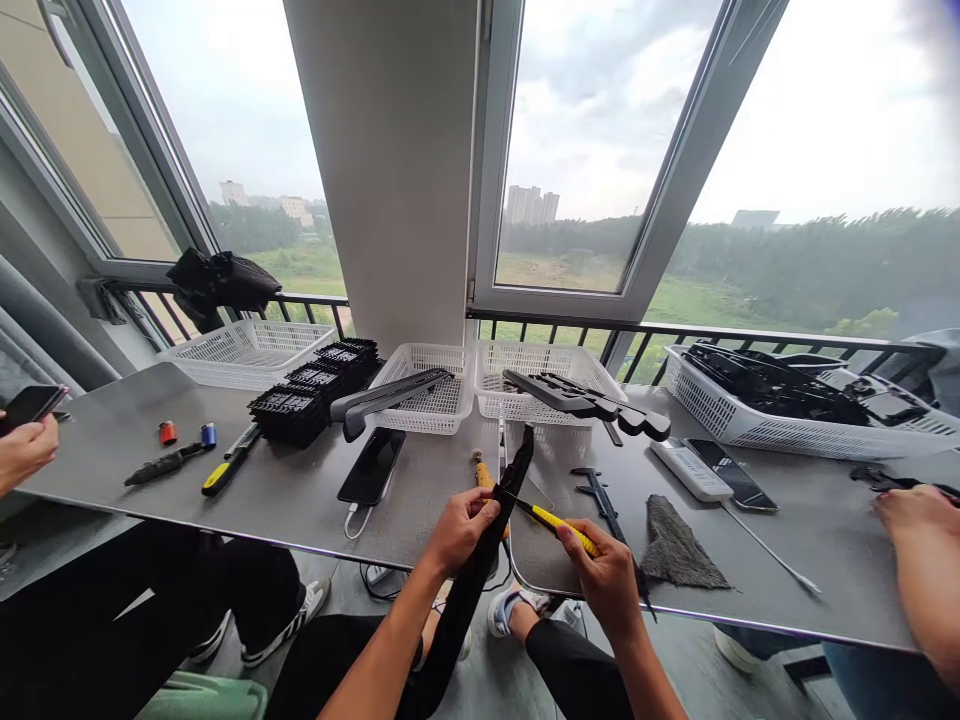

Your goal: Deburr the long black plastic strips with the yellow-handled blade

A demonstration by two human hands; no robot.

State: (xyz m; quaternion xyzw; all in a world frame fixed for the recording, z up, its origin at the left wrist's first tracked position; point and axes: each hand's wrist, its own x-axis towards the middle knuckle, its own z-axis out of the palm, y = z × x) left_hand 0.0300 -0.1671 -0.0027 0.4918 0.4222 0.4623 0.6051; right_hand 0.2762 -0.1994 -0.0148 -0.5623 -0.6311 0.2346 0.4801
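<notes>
Tall windows (585, 150) fill the upper half, looking out on green land and a cloudy sky. Below them runs a grey table (285, 510). Other people sit at both ends: at the left, a co-worker's hand (34, 455) holds a phone; at the right, a forearm (919, 580) rests at the table's edge. Along the back stand white slatted baskets (739, 425), the rightmost heaped with black parts (780, 390). Long black pieces (401, 395) lie across the two middle baskets, and a stack of dark ribbed parts (292, 405) sits left of them. In the centre, a long black strip (476, 565) slants from the wearer's lap up over the table's front edge. The left hand (461, 530) pinches it between thumb and fingers. The right hand (604, 570) grasps a yellow-handled knife, its dark blade meeting the strip beside the left thumb; whether it cuts in, I cannot tell. Right of that hand lies a grey cloth (679, 550), with a caliper (600, 497) nearby. Smallest is the knife (551, 519) itself, slim and angled leftward
</notes>
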